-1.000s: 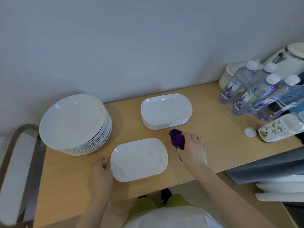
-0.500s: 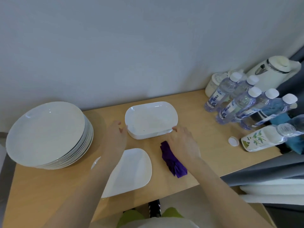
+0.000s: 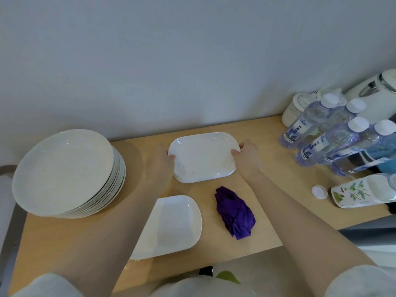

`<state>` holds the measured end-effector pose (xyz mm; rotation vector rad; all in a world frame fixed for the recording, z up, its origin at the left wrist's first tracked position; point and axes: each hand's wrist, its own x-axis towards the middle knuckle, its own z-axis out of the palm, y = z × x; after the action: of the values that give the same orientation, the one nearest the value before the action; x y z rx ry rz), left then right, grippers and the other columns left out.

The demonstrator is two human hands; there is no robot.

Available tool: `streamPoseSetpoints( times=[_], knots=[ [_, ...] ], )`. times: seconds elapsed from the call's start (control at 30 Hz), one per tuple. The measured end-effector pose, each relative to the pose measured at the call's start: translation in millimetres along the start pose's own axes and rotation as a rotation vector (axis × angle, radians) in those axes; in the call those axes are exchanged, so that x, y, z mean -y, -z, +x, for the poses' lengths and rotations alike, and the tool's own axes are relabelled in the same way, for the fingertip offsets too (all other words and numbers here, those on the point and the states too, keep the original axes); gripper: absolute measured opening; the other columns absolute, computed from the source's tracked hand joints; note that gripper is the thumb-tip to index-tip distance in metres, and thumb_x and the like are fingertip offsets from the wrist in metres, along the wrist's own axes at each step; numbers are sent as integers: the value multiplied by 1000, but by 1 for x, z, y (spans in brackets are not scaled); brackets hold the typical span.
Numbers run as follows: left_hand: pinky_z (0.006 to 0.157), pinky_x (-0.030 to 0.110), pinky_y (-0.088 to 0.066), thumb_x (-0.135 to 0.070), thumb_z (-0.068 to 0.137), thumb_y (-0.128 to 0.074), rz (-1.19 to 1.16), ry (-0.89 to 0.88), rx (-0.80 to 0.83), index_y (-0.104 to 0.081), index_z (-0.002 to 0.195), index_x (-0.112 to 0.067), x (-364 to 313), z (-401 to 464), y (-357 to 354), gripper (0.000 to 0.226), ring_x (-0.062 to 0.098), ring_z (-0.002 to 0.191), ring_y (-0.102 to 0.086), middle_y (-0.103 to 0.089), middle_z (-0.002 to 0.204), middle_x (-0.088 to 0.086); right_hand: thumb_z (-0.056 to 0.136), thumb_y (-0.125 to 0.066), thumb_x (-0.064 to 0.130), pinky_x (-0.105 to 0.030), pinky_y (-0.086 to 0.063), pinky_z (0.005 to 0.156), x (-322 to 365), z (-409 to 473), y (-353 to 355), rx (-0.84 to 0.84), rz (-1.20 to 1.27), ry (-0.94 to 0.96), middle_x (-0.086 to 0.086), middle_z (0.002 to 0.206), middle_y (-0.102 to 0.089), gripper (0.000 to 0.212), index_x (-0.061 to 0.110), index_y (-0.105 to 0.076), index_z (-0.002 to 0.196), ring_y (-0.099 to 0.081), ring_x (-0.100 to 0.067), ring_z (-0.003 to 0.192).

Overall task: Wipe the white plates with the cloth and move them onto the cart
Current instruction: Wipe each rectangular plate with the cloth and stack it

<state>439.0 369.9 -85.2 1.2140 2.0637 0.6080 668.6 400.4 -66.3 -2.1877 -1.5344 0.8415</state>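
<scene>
Between our two hands sits the stack of rounded-rectangle white plates (image 3: 203, 156), glossy and smooth, with a few dark specks on the top one. Our left hand (image 3: 159, 162) takes the stack's left short end and our right hand (image 3: 248, 158) its right short end, each grip closed round the rim with the thumb on top; we cannot tell whether the stack is lifted off the pale wood-look worktop (image 3: 267, 183).

Just nearer to us than the right grip lies the purple cloth (image 3: 234, 212), crumpled and soft, touching neither hand. Beside it, under our left forearm, lies a single white plate (image 3: 173, 226) of the same shape, partly hidden by the arm.

Left of the left grip rises a tall stack of round white plates (image 3: 64, 172), matte-looking, with thin stacked rims.

Right of the right grip stands a cluster of clear plastic water bottles (image 3: 327, 136) with white caps and blue-and-white labels whose writing is too small to read. A white bottle printed with green leaves (image 3: 364, 192) lies on its side, a loose white cap (image 3: 319, 192) just beside it. Behind the bottles stand a white kettle (image 3: 375, 93) and a white jar (image 3: 297, 108).
</scene>
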Motion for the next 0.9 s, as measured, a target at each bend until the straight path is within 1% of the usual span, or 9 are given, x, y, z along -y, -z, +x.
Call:
streamPoseSetpoints(
  times=[0.13, 0.27, 0.5, 0.57, 0.63, 0.7, 0.8, 0.83, 0.9],
  knots=[
    [62, 33, -41, -18, 95, -50, 60, -16, -17, -42, 96, -13, -2, -1, -2, 9, 21, 74, -49, -50, 86, 6, 94, -53, 16, -39, -49, 74, -2, 3, 0, -54, -36, 44, -11, 107, -57, 14, 5, -52, 103, -57, -29, 93],
    [68, 39, -46, -14, 95, -49, 106, -41, -7, -45, 103, -8, -6, -3, -1, 11, 23, 78, -50, -52, 91, 9, 94, -53, 13, -32, -39, 66, -5, 5, -2, -88, -71, 81, -10, 101, -56, 8, 5, -53, 97, -55, -28, 88],
    [77, 38, -49, -12, 95, -50, 108, 6, -1, -52, 107, -5, -12, -6, 4, 14, 27, 90, -56, -57, 101, 12, 95, -52, 11, -35, -43, 70, -6, 4, -5, -115, -84, 109, -13, 105, -54, 11, 2, -54, 99, -56, -30, 90],
    [76, 37, -49, -12, 95, -50, 108, 15, 6, -54, 108, -4, -12, -6, 4, 15, 28, 92, -57, -59, 104, 14, 95, -52, 12, -36, -45, 72, -5, 4, -5, -113, -87, 111, -13, 108, -54, 12, 0, -55, 100, -56, -31, 92],
    [73, 35, -47, -12, 95, -50, 95, 26, 12, -54, 108, -3, -12, -7, 5, 16, 28, 93, -57, -59, 106, 15, 95, -53, 11, -35, -42, 70, -6, 5, -4, -111, -81, 107, -14, 108, -54, 12, 0, -56, 100, -54, -29, 90],
    [73, 35, -47, -13, 95, -50, 96, 21, 15, -55, 109, -2, -15, -7, 6, 18, 28, 94, -58, -60, 106, 14, 95, -52, 10, -33, -39, 69, -6, 6, -3, -111, -72, 99, -14, 108, -54, 12, 0, -55, 100, -53, -28, 88],
    [80, 38, -50, -16, 96, -49, 60, 31, 16, -56, 110, -3, -20, -6, 10, 21, 29, 94, -59, -61, 103, 12, 95, -52, 12, -32, -38, 69, -6, 4, 0, -134, -61, 102, -15, 108, -55, 14, 0, -55, 102, -53, -28, 88],
    [77, 37, -50, -17, 96, -50, 39, 27, 13, -57, 108, -4, -21, -7, 12, 18, 28, 90, -59, -60, 98, 10, 96, -52, 12, -32, -38, 69, -5, 3, 2, -147, -41, 109, -14, 108, -55, 14, 0, -54, 102, -52, -27, 87],
    [64, 31, -46, -16, 95, -50, 4, 7, -5, -56, 99, -9, -22, -9, 18, 10, 24, 78, -57, -59, 83, 5, 96, -51, 13, -32, -38, 70, 0, -1, 7, -169, -3, 138, -14, 107, -55, 14, 1, -54, 103, -51, -25, 87]
  ],
)
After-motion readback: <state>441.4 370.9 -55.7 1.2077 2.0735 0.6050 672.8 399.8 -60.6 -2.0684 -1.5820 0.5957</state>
